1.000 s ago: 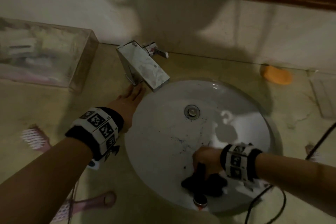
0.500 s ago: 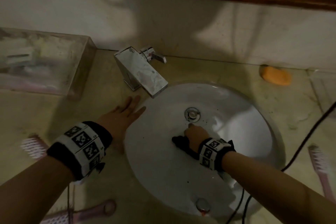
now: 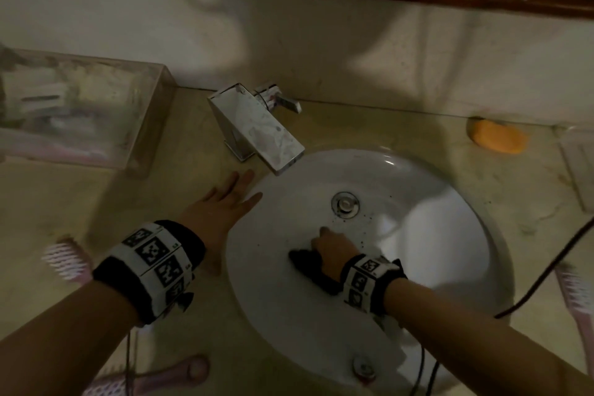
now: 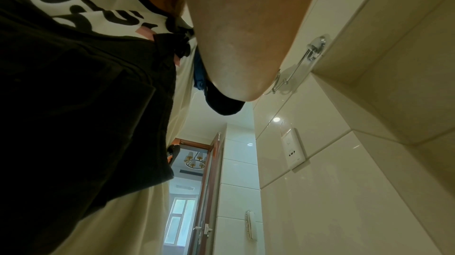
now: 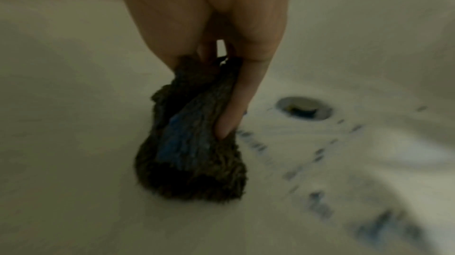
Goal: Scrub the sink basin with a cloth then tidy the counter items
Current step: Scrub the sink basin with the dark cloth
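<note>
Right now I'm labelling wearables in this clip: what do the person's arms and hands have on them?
Both forearms are bare, no sleeves. Each wrist carries a black band with white panels printed with black square markers: the left wristband and the right wristband. The left hand and right hand wear no gloves. A thin dark cable lies beside the right arm.

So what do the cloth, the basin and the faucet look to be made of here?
Cloth: dark, fuzzy pile, probably microfibre or terry.
Basin: glossy white, smooth with soft highlights, likely glazed ceramic.
Faucet: flat mirror-like faces with pale spotting, apparently chromed metal.
</note>
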Motion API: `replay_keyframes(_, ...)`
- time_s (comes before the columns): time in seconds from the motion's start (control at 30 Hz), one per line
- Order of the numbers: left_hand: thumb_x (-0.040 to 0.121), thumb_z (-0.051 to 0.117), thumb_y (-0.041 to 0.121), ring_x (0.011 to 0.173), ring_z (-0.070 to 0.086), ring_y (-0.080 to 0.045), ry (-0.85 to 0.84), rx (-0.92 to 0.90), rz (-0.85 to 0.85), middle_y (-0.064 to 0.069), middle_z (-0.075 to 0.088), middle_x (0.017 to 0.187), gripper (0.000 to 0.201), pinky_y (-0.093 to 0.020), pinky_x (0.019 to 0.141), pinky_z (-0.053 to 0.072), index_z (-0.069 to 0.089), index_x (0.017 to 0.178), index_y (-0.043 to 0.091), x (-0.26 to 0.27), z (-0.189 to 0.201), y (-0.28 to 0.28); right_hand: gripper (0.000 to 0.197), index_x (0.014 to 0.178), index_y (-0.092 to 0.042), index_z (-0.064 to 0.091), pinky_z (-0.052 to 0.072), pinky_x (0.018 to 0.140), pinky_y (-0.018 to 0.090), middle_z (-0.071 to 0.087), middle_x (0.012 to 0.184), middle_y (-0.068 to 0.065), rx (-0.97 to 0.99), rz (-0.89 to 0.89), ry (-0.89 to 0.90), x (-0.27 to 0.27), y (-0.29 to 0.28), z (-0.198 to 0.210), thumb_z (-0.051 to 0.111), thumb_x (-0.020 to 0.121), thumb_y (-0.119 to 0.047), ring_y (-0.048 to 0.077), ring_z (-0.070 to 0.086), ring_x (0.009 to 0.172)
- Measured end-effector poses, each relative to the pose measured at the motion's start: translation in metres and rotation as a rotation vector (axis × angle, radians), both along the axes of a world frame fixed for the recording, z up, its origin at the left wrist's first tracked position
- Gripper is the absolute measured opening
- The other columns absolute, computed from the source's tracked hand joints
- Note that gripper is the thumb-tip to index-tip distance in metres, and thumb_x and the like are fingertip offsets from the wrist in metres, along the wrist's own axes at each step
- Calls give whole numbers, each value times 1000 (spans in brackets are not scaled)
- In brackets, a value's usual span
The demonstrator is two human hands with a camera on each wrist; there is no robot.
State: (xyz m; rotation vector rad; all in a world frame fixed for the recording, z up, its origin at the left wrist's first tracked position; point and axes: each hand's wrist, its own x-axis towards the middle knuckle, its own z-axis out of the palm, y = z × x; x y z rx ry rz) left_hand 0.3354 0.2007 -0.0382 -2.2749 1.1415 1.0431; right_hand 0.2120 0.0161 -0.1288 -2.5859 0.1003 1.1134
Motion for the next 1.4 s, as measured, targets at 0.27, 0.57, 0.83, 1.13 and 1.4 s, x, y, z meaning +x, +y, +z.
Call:
replay_keyframes(0.27, 61, 86, 36, 143, -31, -28, -17, 17, 11, -7, -42, 150, 141, -40, 122, -1, -26, 147, 24, -2, 2, -2, 30, 116, 0, 60, 46, 96, 37, 55, 127, 21, 70, -45, -20, 33, -6, 11, 59, 90, -15, 34, 55, 114)
replay_keyframes(0.57, 71, 79, 36, 144, -29, -25, 14, -22, 58, 5, -47, 136, 129, -38, 123, -2, -24, 148, 22, -3, 4, -4, 32, 122, 2, 58, 42, 98, 33, 51, 132, 21, 273, -258, 23, 37, 59, 2, 50, 94, -13, 34, 51, 119)
replay_keyframes(0.83, 91, 54, 40, 146, -25, -23, 61, -25, 140, -4, -33, 155, 96, -37, 124, -3, -20, 149, 18, -8, 20, -12, 32, 121, -2, 51, 45, 97, 39, 46, 130, 20, -20, -558, -149, 63, 1, -9, 50, 92, -15, 37, 52, 115)
replay_keyframes(1.13, 97, 42, 42, 144, -27, -19, 33, -109, 155, -3, -33, 155, 82, -36, 124, 1, -17, 149, 22, -4, 4, -4, 32, 115, 1, 64, 42, 97, 32, 62, 124, 17, 262, -389, -28, 69, 17, 16, 62, 89, -17, 31, 56, 116)
replay_keyframes(1.4, 90, 53, 45, 125, -33, -7, 59, -70, 144, 4, -43, 137, 100, -36, 124, -2, -27, 143, 15, -5, 12, -6, 29, 116, 1, 61, 44, 97, 33, 58, 128, 18, 142, -682, -63, 67, 36, -15, 53, 90, -12, 32, 54, 118)
